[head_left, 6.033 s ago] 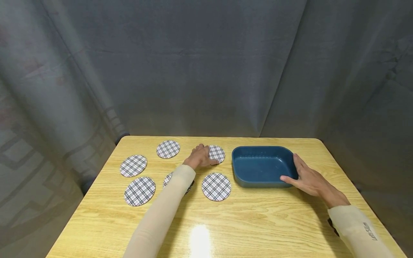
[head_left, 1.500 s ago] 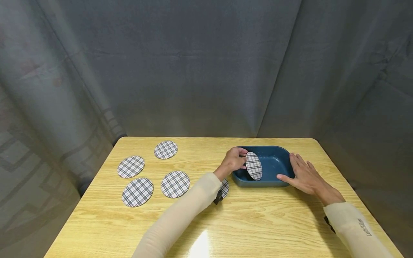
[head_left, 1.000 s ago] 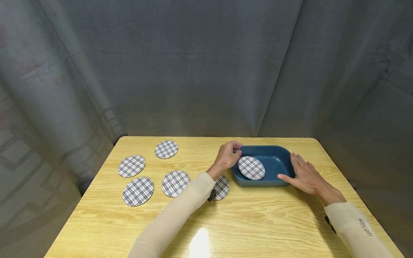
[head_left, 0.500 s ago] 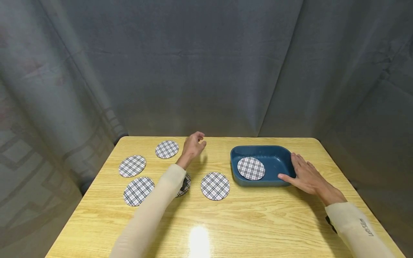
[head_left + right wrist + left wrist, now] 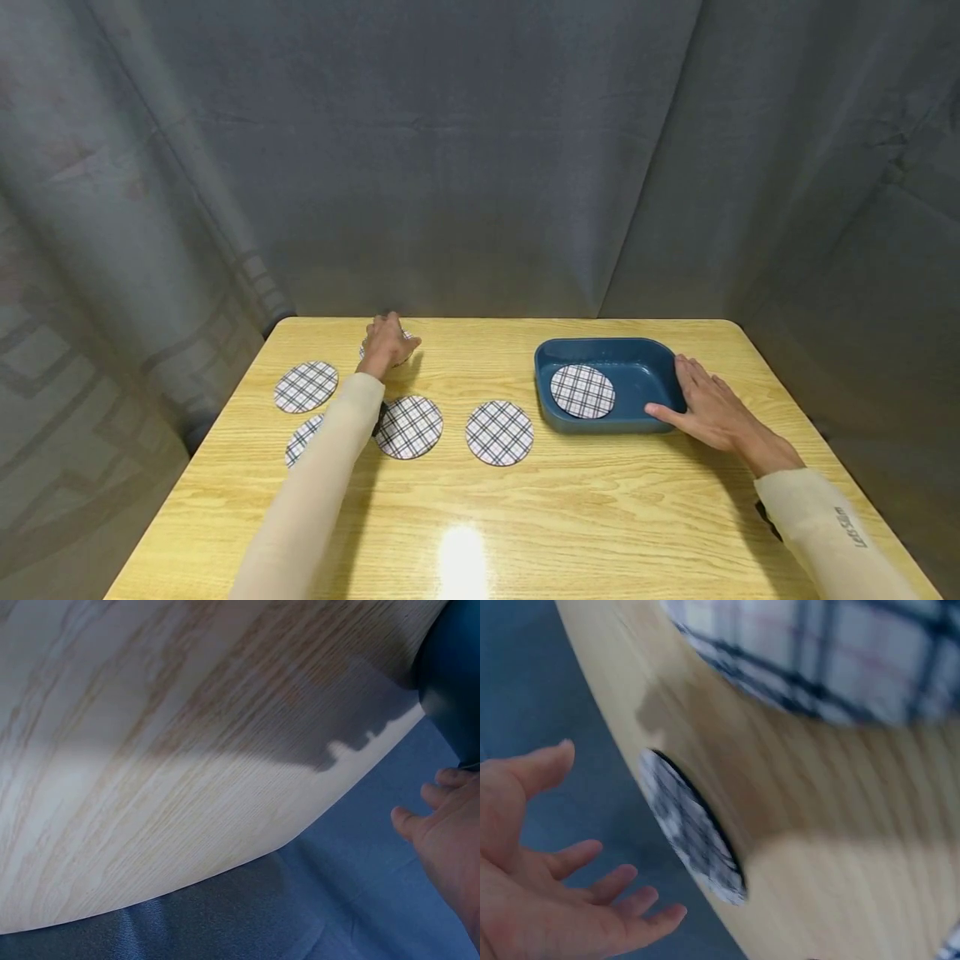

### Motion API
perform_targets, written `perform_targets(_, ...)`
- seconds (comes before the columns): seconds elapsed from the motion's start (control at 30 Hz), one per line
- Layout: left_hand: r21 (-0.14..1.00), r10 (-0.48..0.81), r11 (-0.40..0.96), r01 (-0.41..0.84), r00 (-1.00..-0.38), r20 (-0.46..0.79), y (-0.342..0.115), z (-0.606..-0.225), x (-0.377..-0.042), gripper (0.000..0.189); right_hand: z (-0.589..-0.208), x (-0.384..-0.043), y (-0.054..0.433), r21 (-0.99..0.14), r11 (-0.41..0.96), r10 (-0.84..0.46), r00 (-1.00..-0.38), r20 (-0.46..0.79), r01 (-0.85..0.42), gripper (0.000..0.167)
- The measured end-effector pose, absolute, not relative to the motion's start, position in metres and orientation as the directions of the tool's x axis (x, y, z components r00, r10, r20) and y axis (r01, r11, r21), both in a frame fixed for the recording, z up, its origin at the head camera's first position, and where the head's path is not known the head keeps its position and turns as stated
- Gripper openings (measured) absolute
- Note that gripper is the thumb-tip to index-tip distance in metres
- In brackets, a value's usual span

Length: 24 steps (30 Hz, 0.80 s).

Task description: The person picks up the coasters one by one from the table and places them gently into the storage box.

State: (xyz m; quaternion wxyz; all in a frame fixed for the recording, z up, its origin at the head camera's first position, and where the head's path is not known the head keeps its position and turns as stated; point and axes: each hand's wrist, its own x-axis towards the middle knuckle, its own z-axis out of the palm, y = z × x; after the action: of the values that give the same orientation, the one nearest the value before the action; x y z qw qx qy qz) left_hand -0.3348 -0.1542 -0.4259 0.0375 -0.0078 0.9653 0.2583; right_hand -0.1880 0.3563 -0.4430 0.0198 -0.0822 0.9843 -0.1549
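My left hand is over a round plaid coaster near the table's back left edge, hiding part of it from the head view. In the left wrist view its fingers are spread and relaxed, with nothing between them. My right hand rests against the right end of a blue rectangular tub, fingers straight along the wall and thumb at the front rim. Inside the tub, at its left, lies one plaid coaster.
More plaid coasters lie flat on the wooden table: one left of the tub, one in the middle, one at far left. Another coaster is partly behind my left sleeve. A grey curtain hangs behind.
My left hand took the coaster from beside the tub, set it inside, let go, and moved left to the back left coaster. My right hand has stayed at the tub.
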Motion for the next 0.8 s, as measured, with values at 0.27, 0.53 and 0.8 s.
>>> perform_targets(0.27,0.443,-0.037,0.886,-0.138,-0.973,-0.230,-0.175,-0.435,-0.337,0.091,-0.446,-0.188,0.358,-0.306,0.938,-0.171,-0.985,-0.007,-0.161,0.113)
perform_targets(0.53,0.388,-0.080,0.904,-0.180,-0.962,-0.261,-0.181,-0.446,-0.335,0.095,-0.446,-0.188,0.358,-0.312,0.936,-0.174,-0.985,-0.008,-0.163,0.113)
perform_targets(0.8,0.418,-0.086,0.892,-0.172,-0.973,-0.216,-0.181,-0.450,-0.337,0.100,-0.445,-0.189,0.359,-0.302,0.941,-0.169,-0.985,-0.020,-0.155,0.113)
